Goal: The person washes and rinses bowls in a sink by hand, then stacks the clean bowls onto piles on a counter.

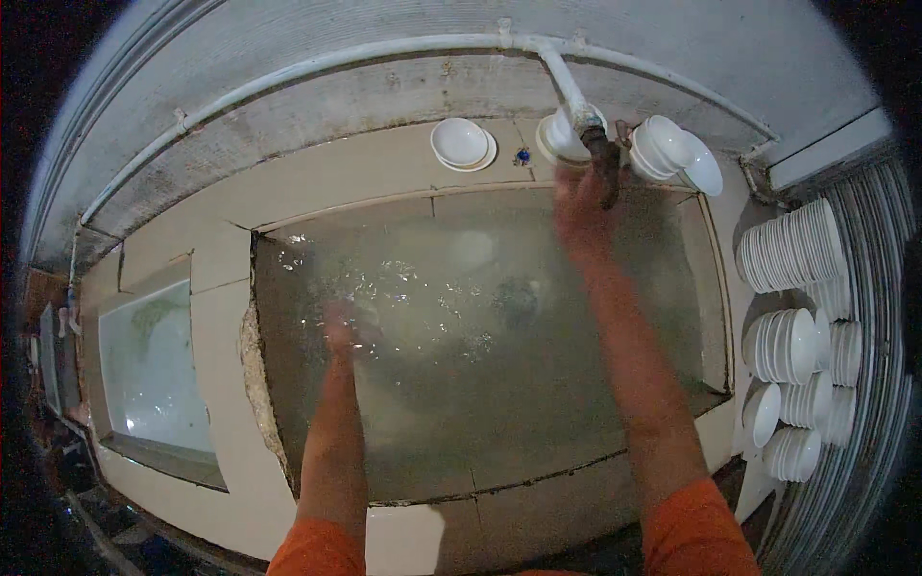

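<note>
My left hand (338,328) is dipped in the cloudy water of a large tiled basin (259,384). Ripples and bubbles blur its fingers, so I cannot tell whether it is open or closed. Stretched to the far edge, my right hand (582,213) is beside the dark tap (602,163). Motion smears its fingers, and any grip is unclear. A pale round shape (473,250) shows faintly under the water between my hands, with a darker patch (519,300) nearer me. Behind my right hand, white dishes (557,134) stand on the ledge.
Two stacked white dishes (461,142) sit on the far ledge beside a small blue object (521,156). Tilted white bowls (661,146) lean right of the tap. Stacks of white dishes (792,245) line the right side. A smaller water-filled basin (158,355) lies left. A white pipe (384,46) crosses the wall.
</note>
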`<action>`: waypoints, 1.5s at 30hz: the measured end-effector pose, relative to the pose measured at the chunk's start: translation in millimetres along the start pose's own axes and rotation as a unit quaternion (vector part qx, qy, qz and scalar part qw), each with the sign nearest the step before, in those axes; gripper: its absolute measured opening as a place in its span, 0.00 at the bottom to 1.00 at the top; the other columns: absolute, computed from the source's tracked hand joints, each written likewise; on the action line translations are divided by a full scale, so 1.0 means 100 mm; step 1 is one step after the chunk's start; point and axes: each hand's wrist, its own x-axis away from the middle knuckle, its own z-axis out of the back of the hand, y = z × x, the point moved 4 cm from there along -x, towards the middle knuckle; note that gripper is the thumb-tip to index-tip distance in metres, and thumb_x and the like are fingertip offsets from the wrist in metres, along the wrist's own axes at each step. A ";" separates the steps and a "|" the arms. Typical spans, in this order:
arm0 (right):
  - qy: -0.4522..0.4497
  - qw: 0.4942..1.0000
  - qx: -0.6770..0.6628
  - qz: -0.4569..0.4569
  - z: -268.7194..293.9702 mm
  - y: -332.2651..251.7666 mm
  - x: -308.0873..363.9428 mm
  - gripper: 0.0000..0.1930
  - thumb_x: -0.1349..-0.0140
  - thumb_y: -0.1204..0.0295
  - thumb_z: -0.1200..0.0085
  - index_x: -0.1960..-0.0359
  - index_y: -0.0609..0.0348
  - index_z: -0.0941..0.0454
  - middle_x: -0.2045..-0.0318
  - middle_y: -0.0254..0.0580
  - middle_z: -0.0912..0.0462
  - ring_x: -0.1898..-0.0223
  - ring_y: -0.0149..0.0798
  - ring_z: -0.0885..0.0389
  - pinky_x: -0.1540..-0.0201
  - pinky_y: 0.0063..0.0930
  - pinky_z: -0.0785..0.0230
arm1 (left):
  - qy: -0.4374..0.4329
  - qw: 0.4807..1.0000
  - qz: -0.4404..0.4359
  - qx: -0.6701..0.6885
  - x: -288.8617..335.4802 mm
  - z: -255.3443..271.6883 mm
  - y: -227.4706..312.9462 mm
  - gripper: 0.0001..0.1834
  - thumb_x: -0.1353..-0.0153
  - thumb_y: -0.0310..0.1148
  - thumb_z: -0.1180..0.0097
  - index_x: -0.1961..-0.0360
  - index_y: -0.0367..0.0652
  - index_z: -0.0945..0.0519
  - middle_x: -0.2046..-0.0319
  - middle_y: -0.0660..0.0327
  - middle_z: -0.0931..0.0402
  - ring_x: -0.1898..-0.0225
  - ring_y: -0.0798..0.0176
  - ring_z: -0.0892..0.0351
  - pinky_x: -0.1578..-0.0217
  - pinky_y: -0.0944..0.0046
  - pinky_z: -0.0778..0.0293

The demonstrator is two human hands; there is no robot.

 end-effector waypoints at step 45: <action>-0.377 0.913 -0.157 -0.014 -1.28 -0.40 1.23 0.13 0.40 0.65 0.51 0.58 0.58 0.22 0.62 0.52 0.21 0.58 0.52 0.22 0.57 0.45 0.32 | 0.253 0.891 -0.287 0.244 0.63 0.97 1.63 0.19 0.36 0.47 0.54 0.65 0.41 0.24 0.66 0.50 0.23 0.64 0.46 0.24 0.63 0.52 0.29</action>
